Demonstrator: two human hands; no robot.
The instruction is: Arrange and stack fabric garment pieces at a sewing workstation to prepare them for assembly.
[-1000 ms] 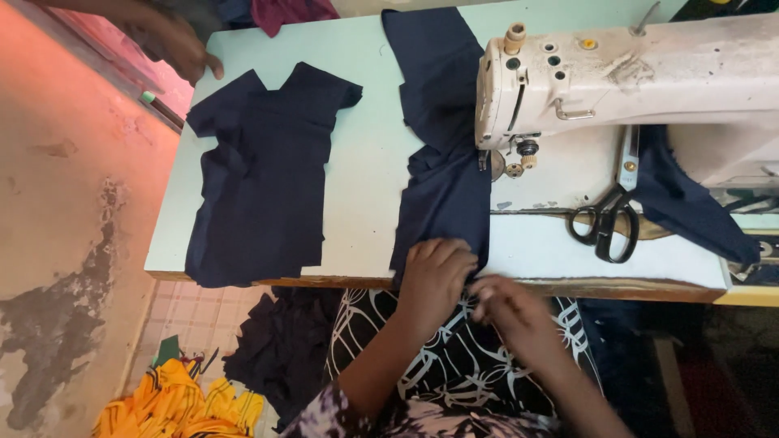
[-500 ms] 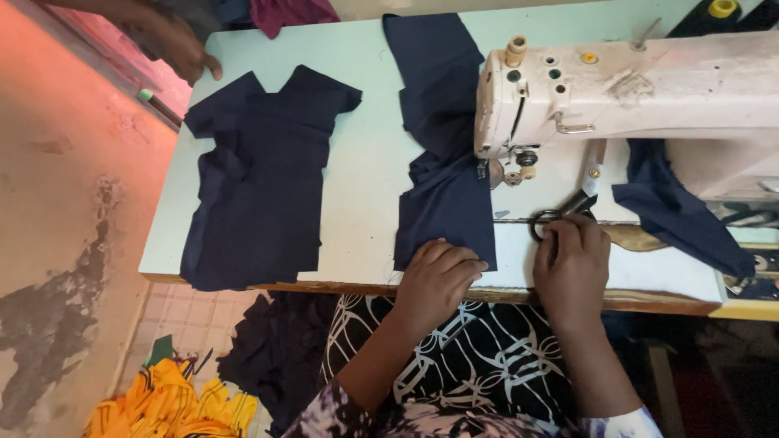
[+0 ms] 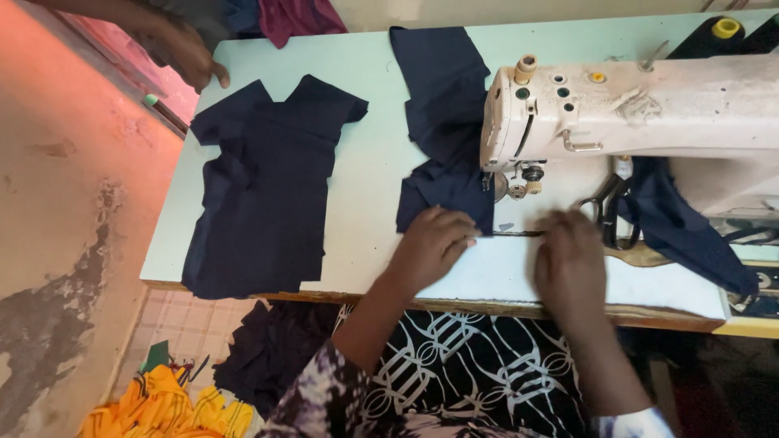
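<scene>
From my remote view I see my left hand [image 3: 434, 243] lying flat and open, fingers spread, on the lower edge of the navy fabric strip [image 3: 445, 122] that runs from the far side of the pale counter [image 3: 365, 186] down to the needle area of the cream sewing machine [image 3: 633, 109]. My right hand [image 3: 570, 264] is blurred, palm down on the white bed in front of the machine, fingers loosely extended; I cannot tell whether it grips anything. Black scissors [image 3: 610, 212] lie just beyond its fingertips, beside another dark navy piece [image 3: 682, 231] draped under the machine arm. To the left, well apart from my hands, a stack of cut navy garment panels [image 3: 264, 191] lies flat on the counter. At the far left corner, another person's hand [image 3: 182, 53] rests on the counter's edge. Yellow cloth [image 3: 158, 410] sits on the floor below.
</scene>
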